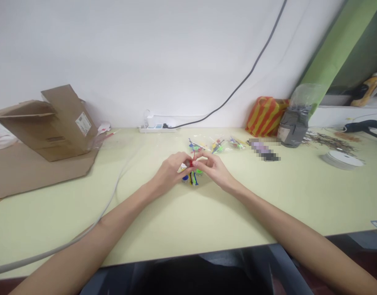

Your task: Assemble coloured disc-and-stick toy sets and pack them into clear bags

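Note:
Near the middle of the table, my left hand (172,172) and my right hand (213,169) meet with fingertips pinched on one small red plastic piece (191,163). A thin red stem sticks up from it between the fingers; its full shape is partly covered. Just below and behind the fingers lie small colourful plastic parts (193,178), among them blue, yellow and green bits. Some of them are hidden by my hands. Farther back, clear bags with similar colourful parts (217,146) lie in a row.
An opened cardboard box (57,135) stands at the left. A grey cable (113,194) crosses the table near my left forearm. At the back are a power strip (157,128), a striped bag (263,116) and a dark bag (293,127). A white spool (343,159) lies right.

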`<control>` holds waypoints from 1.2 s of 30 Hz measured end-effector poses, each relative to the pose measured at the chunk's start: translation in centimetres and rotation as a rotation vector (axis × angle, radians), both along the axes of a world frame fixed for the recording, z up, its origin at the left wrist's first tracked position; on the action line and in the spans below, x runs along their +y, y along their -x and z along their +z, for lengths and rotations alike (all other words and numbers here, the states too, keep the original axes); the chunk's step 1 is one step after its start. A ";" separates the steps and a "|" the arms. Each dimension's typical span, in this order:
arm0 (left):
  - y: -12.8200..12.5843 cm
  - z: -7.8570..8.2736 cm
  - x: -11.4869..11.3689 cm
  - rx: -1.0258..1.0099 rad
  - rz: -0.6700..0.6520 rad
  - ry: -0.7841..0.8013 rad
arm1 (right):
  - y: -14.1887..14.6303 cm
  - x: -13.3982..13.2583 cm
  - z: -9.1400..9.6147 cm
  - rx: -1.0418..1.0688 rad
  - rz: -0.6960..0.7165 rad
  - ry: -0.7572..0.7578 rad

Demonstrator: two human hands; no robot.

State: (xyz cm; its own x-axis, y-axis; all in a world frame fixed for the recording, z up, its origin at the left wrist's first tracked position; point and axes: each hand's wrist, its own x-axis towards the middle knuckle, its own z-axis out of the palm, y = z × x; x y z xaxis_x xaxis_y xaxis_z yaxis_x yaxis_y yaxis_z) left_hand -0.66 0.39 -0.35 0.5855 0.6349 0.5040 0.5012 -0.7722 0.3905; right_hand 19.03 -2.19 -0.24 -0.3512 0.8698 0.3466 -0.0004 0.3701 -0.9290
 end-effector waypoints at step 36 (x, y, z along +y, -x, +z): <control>0.8 -0.3 0.8 -0.014 0.192 -0.056 | -6.7 3.5 0.6 -0.899 -0.469 -0.054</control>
State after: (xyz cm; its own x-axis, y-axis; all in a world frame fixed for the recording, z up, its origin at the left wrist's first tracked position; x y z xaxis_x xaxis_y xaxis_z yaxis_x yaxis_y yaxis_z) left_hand -1.48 1.20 -0.60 0.4492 0.7048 0.5490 0.6359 -0.6839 0.3576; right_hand 25.71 1.34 0.35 -0.1286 0.9778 0.1654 0.8464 0.1951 -0.4955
